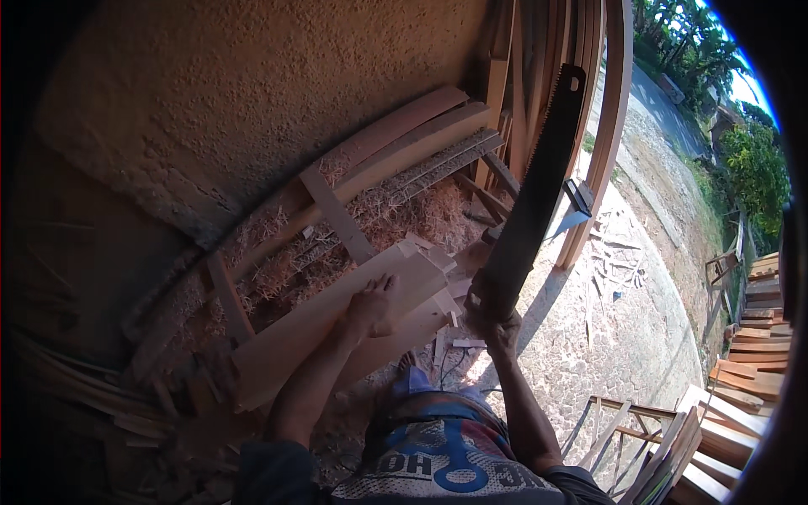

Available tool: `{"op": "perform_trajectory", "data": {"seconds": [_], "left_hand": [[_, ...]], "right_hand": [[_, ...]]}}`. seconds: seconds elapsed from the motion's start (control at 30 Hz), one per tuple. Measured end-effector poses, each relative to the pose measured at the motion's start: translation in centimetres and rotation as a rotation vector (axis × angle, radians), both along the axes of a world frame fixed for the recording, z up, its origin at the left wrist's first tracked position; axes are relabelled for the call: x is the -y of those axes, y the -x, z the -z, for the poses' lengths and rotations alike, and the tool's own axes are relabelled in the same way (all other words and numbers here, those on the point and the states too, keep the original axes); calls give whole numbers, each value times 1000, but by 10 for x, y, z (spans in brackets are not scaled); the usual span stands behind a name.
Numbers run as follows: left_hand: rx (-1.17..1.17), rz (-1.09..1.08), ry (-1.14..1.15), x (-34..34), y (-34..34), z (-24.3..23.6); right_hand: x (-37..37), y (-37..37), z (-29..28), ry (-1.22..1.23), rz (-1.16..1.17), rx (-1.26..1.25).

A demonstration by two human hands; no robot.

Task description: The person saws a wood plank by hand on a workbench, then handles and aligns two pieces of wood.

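Note:
My left hand (368,308) lies on a pale, wide wooden board (290,349), its fingers spread over the upper face. A small tan shape beside the palm is too unclear to name. In my right hand (495,326) is a handsaw (539,181), gripped by its handle, with the dark blade pointing up and away. The saw's toothed edge faces left, and the blade is held off the board's right end. Beneath the board, a wooden bench frame (337,215) runs along the wall; how the board rests on it is partly hidden.
Curly wood shavings (404,210) fill the bench frame. Long planks (606,109) lean upright at the far right, near a blue-and-dark tool (578,198). Offcuts (619,252) litter the ground. A wooden frame (627,421) and stacked boards (753,362) stand at right. A rough wall (252,84) rises behind.

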State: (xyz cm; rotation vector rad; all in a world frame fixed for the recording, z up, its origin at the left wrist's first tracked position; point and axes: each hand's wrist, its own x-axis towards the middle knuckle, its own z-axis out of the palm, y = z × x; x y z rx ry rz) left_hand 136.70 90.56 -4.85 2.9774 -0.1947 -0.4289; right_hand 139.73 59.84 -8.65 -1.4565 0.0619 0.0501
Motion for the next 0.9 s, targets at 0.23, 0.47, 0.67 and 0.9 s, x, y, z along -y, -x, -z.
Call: {"op": "perform_trajectory", "data": {"seconds": [0.23, 0.47, 0.67, 0.9], "left_hand": [[-96, -345, 16, -43, -5, -91], [327, -445, 405, -112, -3, -148], [709, -1048, 1292, -195, 36, -183], [1025, -1290, 1748, -128, 148, -11]], "right_hand": [[64, 15, -33, 169, 80, 30], [62, 57, -88, -21, -49, -340], [88, 59, -107, -64, -307, -149], [105, 65, -128, 280, -419, 71]]}}
